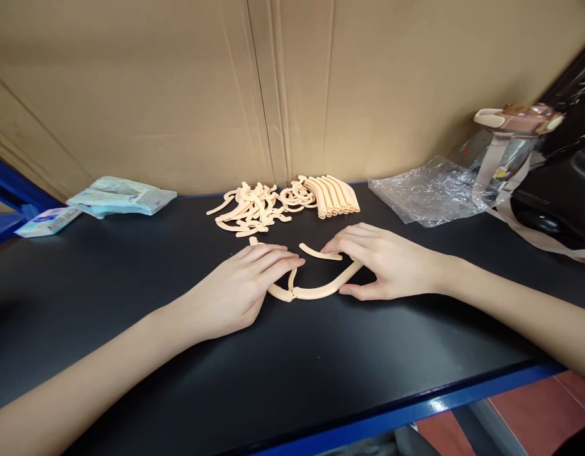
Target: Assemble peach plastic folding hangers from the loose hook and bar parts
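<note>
In the head view, curved cream-coloured tube-like pieces lie on the black table (pixel 296 373) between my hands. My left hand (pixel 247 278) is closed over a left curved piece (pixel 279 292), its fingers hiding most of it. That piece meets a right curved piece (pixel 321 292) end to end at the bottom. My right hand (pixel 385 261) grips the right piece between thumb and fingers. Its fingertips also touch a thin curved strip (pixel 315 253) above. Close to my left fingertips, a narrow piece (pixel 292 278) rises from the joint.
Behind my hands is a loose heap of small curved cream pieces (pixel 249 209), beside a neat row of larger curved tubes (pixel 331 195). Clear plastic bags (pixel 420 193) and a strapped bottle (pixel 511 145) stand right. Tissue packs (pixel 121 196) lie left. Cardboard (pixel 178 95) forms the back.
</note>
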